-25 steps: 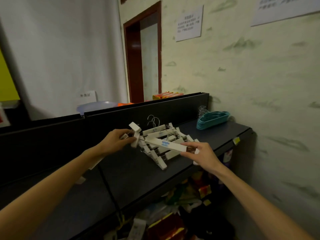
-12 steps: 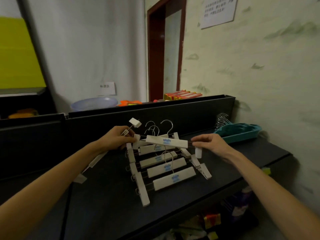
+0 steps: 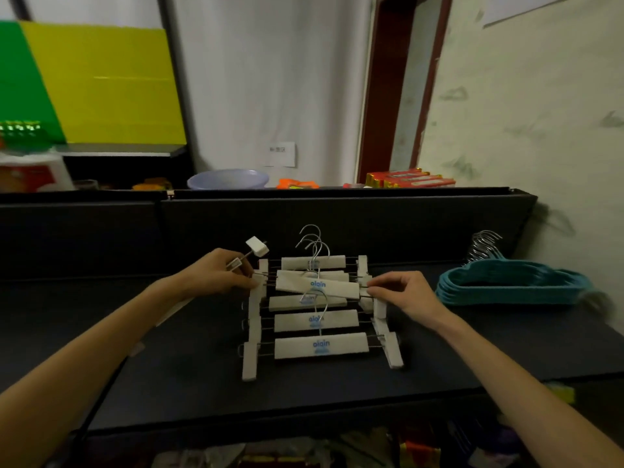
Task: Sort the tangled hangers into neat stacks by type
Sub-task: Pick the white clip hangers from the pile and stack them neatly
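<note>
Several white clip hangers (image 3: pixel 320 345) with silver hooks lie overlapped in a row on the black shelf (image 3: pixel 189 373). One white hanger (image 3: pixel 317 288) is held slightly tilted above the row. My left hand (image 3: pixel 219 276) grips its left end, with a white clip sticking up past my fingers. My right hand (image 3: pixel 403 292) pinches its right end at the wire. A neat stack of teal hangers (image 3: pixel 513 287) with metal hooks sits at the right of the shelf.
A black back panel (image 3: pixel 337 224) rises behind the shelf. On top of it stand a pale bowl (image 3: pixel 228 180), orange items and red-yellow boxes (image 3: pixel 410 179). A wall closes the right side. Cluttered goods lie below the shelf's front edge.
The view has turned left and down. The white hangers now lie spread in a flat row, and both hands hold the top hanger level over them, nearer the shelf's middle.
</note>
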Demonstrator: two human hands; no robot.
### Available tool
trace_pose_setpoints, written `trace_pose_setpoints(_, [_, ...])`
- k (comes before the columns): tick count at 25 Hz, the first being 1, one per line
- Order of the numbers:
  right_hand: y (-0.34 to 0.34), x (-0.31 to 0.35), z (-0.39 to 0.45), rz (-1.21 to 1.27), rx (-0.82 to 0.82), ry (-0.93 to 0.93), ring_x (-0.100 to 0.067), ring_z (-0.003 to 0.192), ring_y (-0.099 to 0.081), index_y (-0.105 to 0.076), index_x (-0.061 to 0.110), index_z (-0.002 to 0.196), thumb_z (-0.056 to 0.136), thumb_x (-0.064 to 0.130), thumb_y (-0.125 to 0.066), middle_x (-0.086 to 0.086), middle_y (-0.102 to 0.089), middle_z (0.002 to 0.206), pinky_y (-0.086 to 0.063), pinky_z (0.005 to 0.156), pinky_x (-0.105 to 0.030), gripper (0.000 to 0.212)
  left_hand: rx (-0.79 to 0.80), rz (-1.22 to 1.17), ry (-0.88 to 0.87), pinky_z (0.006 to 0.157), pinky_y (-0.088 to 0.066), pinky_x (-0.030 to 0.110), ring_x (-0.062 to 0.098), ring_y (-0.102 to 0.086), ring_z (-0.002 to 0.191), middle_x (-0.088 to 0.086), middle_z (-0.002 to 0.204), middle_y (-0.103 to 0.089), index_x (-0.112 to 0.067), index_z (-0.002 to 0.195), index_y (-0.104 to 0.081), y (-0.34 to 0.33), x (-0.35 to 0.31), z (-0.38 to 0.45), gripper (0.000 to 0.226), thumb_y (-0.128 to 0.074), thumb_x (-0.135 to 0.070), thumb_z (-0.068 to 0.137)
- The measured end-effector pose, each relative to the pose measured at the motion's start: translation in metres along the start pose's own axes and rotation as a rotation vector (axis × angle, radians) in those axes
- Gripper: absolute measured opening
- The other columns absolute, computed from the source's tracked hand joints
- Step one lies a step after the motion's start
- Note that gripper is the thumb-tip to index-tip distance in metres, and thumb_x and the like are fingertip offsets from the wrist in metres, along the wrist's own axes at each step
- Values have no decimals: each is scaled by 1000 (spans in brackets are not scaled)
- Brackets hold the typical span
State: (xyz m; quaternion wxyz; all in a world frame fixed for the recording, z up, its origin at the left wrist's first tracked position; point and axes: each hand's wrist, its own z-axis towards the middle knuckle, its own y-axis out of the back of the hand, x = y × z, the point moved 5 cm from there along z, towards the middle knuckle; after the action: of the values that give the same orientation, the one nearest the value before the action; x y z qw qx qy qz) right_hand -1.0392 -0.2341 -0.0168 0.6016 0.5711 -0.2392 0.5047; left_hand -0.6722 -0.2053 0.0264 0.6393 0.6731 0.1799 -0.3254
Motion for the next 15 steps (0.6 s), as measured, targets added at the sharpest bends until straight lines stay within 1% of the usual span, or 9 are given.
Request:
trace_pose_setpoints(4, [3,-10,-4,1,48,11,-2,95,-69,-78,22,100,83,19,-79,8,-76,97,-55,84,-21,17,10,35,88,62,-48,20,3,-66,66,4,90,-71,-12,102,-67,-18,-2,-19,19,-74,-23,89])
trace_pose_setpoints(7, [3,-15,-8,11,32,2,-1,91,-70,-78,22,95,83,17,-80,8,-76,92,-53,81,-21,13,26,60,125,60,-49,19,4,-63,65,6,92,-70,-12,101,-67,-28,-3,-25,17,-73,-24,90])
trace_pose_setpoints(9, [1,-15,-11,23,3,19,-2,89,-70,-78,23,92,82,17,-80,8,-76,90,-52,78,-19,12,49,52,138,65,-52,22,5,-65,69,4,92,-70,-15,101,-68,-30,-3,-30,17,-74,-25,89])
trace_pose_setpoints(11, [-2,-13,-15,11,-13,52,0,90,-69,-77,26,93,82,17,-80,10,-76,90,-51,78,-15,14,62,47,143,78,-57,31,11,-68,82,2,94,-71,-17,101,-68,-31,0,-35,18,-76,-26,87])
trace_pose_setpoints(12, [-4,-12,-18,9,-19,58,1,91,-68,-77,26,94,82,17,-80,10,-75,91,-51,78,-14,15,67,41,144,82,-57,33,13,-69,86,2,96,-71,-17,101,-68,-32,2,-37,19,-76,-26,86])
trace_pose_setpoints(13, [-6,-12,-21,11,-24,58,2,91,-68,-77,26,94,82,17,-80,10,-75,92,-51,78,-13,16,74,34,144,81,-55,32,13,-68,88,2,96,-71,-17,100,-68,-33,3,-40,18,-76,-25,86])
trace_pose_setpoints(15, [-10,-10,-26,-3,-36,61,1,90,-68,-77,25,95,83,16,-80,10,-74,92,-52,77,-16,16,81,27,148,76,-50,25,11,-67,87,2,97,-70,-17,100,-67,-34,7,-43,18,-76,-25,87])
